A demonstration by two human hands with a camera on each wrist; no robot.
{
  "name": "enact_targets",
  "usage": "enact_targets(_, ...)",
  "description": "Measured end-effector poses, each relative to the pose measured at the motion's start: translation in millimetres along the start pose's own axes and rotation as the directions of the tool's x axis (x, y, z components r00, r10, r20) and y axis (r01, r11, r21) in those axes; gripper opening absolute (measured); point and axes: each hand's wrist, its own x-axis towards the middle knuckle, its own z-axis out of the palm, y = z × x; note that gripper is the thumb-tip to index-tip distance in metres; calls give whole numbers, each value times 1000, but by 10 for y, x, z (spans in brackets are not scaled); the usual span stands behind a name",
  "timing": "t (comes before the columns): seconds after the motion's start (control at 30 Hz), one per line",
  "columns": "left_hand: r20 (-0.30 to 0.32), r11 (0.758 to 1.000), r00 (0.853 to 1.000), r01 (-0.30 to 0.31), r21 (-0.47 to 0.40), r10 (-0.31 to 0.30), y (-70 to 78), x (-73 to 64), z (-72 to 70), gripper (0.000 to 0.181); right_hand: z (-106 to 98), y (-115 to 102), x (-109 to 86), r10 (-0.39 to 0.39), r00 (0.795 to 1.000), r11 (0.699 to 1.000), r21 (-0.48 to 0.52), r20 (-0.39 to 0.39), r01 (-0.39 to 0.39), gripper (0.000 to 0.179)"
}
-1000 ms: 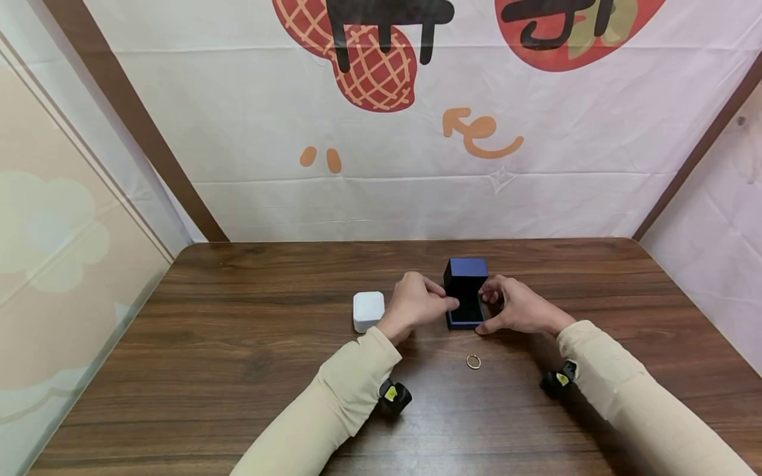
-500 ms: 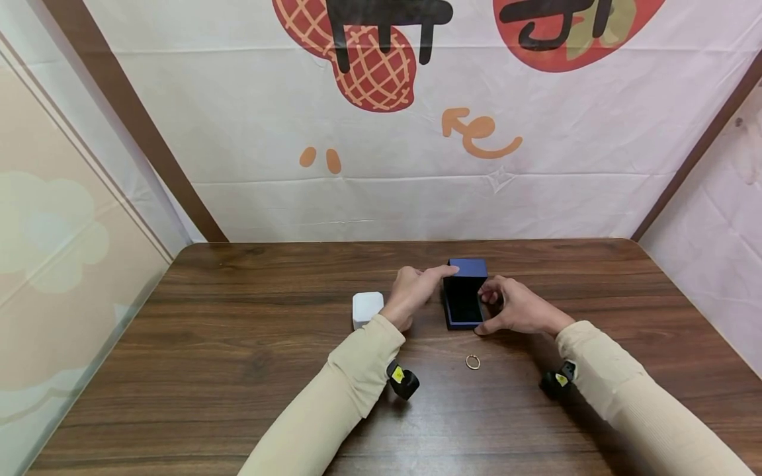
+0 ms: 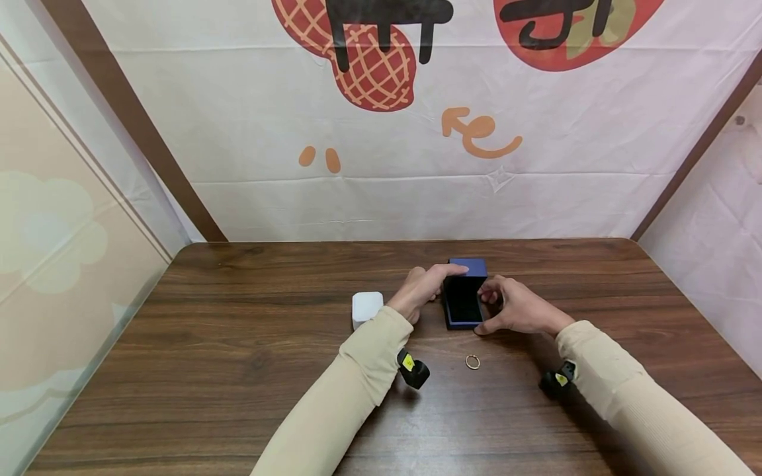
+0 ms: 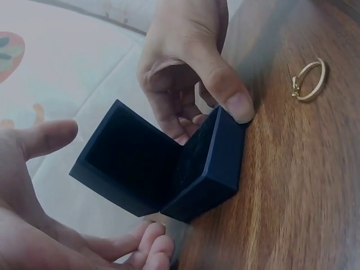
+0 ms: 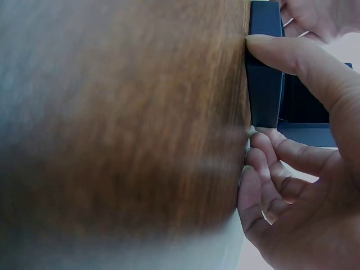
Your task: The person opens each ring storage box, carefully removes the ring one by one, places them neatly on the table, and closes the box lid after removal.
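A dark blue ring box [image 3: 464, 305] stands on the table with its lid raised, its black inside facing the person. My right hand [image 3: 519, 307] grips the box's base, thumb at the front edge and fingertips along the right side. My left hand [image 3: 421, 289] is at the box's left side. In the left wrist view, its straight thumb [image 4: 53, 138] is apart from the lid, while the other fingers lie close to the hinge side; contact there is unclear. A gold ring [image 4: 323, 79] lies on the wood in front of the box.
A small white box [image 3: 367, 307] with clipped corners sits left of my left hand, partly behind the sleeve. The brown wood table [image 3: 250, 370] ends at a printed cloth wall [image 3: 381, 205] at the back.
My left hand's thumb has risen from the box's opening to above the lid and moved slightly right. The right hand, ring box and gold ring stay where they were.
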Motion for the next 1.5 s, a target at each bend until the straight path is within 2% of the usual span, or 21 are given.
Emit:
enact_targets(0.2,-2,1000,1000,13,5,-13,14,61,43,39,3,7,4,-1,1000,1000,1,1,1,61)
enact_targets(0.43,-1,998,1000,28,-60,-28,2,127,62,33,0,-18,-8,5,1000,1000,4,2,-5,62)
enact_targets(0.57,42,998,999,33,-60,-31,-11,133,36,31,-7,-27,-13,20,1000,1000,3,5,-20,64)
enact_targets(0.9,146,999,989,25,20,-28,-58,110,-65,39,-11,-31,-13,33,999,999,21,13,-33,60)
enact_targets(1.07,201,1000,979,-12,10,10,-97,98,-93,44,-16,-41,-18,49,999,999,21,23,-49,56)
enact_targets(1.27,245,994,965,-104,27,94,-137,80,-93,49,-14,-38,-24,57,998,998,11,31,-58,59)
enact_targets(1.4,238,984,959,-170,62,151,-173,47,-70,55,-8,-37,-22,28,999,1000,7,26,-28,64)
enact_targets(1.5,201,967,960,-224,121,197,-210,3,-47,60,-5,-33,-20,11,1000,1000,9,22,-11,68)
